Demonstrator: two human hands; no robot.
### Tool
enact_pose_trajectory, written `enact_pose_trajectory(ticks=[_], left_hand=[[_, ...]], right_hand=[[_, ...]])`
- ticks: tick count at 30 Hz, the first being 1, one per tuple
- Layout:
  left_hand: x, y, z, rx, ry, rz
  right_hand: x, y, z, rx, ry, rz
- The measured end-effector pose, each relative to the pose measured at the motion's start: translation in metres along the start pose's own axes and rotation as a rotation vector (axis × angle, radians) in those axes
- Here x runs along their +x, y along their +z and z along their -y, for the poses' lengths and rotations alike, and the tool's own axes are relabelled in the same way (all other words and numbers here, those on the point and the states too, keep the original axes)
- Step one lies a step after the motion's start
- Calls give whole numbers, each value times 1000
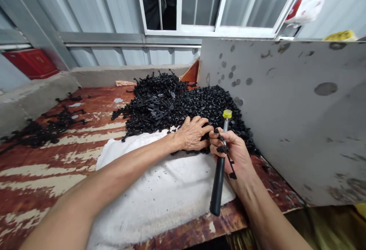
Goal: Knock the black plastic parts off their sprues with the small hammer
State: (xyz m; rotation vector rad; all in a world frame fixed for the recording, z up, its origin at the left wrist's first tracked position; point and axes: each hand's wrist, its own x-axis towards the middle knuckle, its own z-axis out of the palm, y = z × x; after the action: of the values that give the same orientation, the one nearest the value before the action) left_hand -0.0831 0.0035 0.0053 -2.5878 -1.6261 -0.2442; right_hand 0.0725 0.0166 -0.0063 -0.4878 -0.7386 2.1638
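My right hand (pixel 231 147) is closed around a slim tool with a black handle (pixel 217 189), a metal shaft and a round yellow end (pixel 227 113), pointing up and away from me. Against the same fingers lies a thin black plastic branch with small pieces on it (pixel 233 174). My left hand (pixel 196 133) rests palm down at the near edge of a heap of small black plastic parts (pixel 197 103), fingers spread. What lies under its fingertips is hidden. Beneath both hands, a white cloth (pixel 160 189) is spread out, dotted with tiny black bits.
Black plastic branches (pixel 42 130) are scattered on the worn red-brown tabletop (pixel 65 158) at left. A grey spotted board (pixel 288 109) stands upright along the right side. Behind are a low concrete ledge (pixel 100 76), a red box (pixel 32 63) and a sliding window (pixel 211 4).
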Motion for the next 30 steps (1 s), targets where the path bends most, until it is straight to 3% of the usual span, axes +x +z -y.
enact_pose_trajectory(ticks=[4,9,17,25,30], left_hand=[[-13,4,3,2,11,-46],[-39,-1,4,-34,6,-17],[-105,-8,-2,-126,3,-106],[-178,-18,-4,-198,-128,-206],[-196,-19,3,-120,-310,-282]], right_hand=[[8,-8,-10,-8,54,0],[15,-21,-18,-69,105,-48],[18,-24,-25,-159,110,-122],[17,-21,-26,-154,31,-149],[11,-8,-20,-140,-13,-145]])
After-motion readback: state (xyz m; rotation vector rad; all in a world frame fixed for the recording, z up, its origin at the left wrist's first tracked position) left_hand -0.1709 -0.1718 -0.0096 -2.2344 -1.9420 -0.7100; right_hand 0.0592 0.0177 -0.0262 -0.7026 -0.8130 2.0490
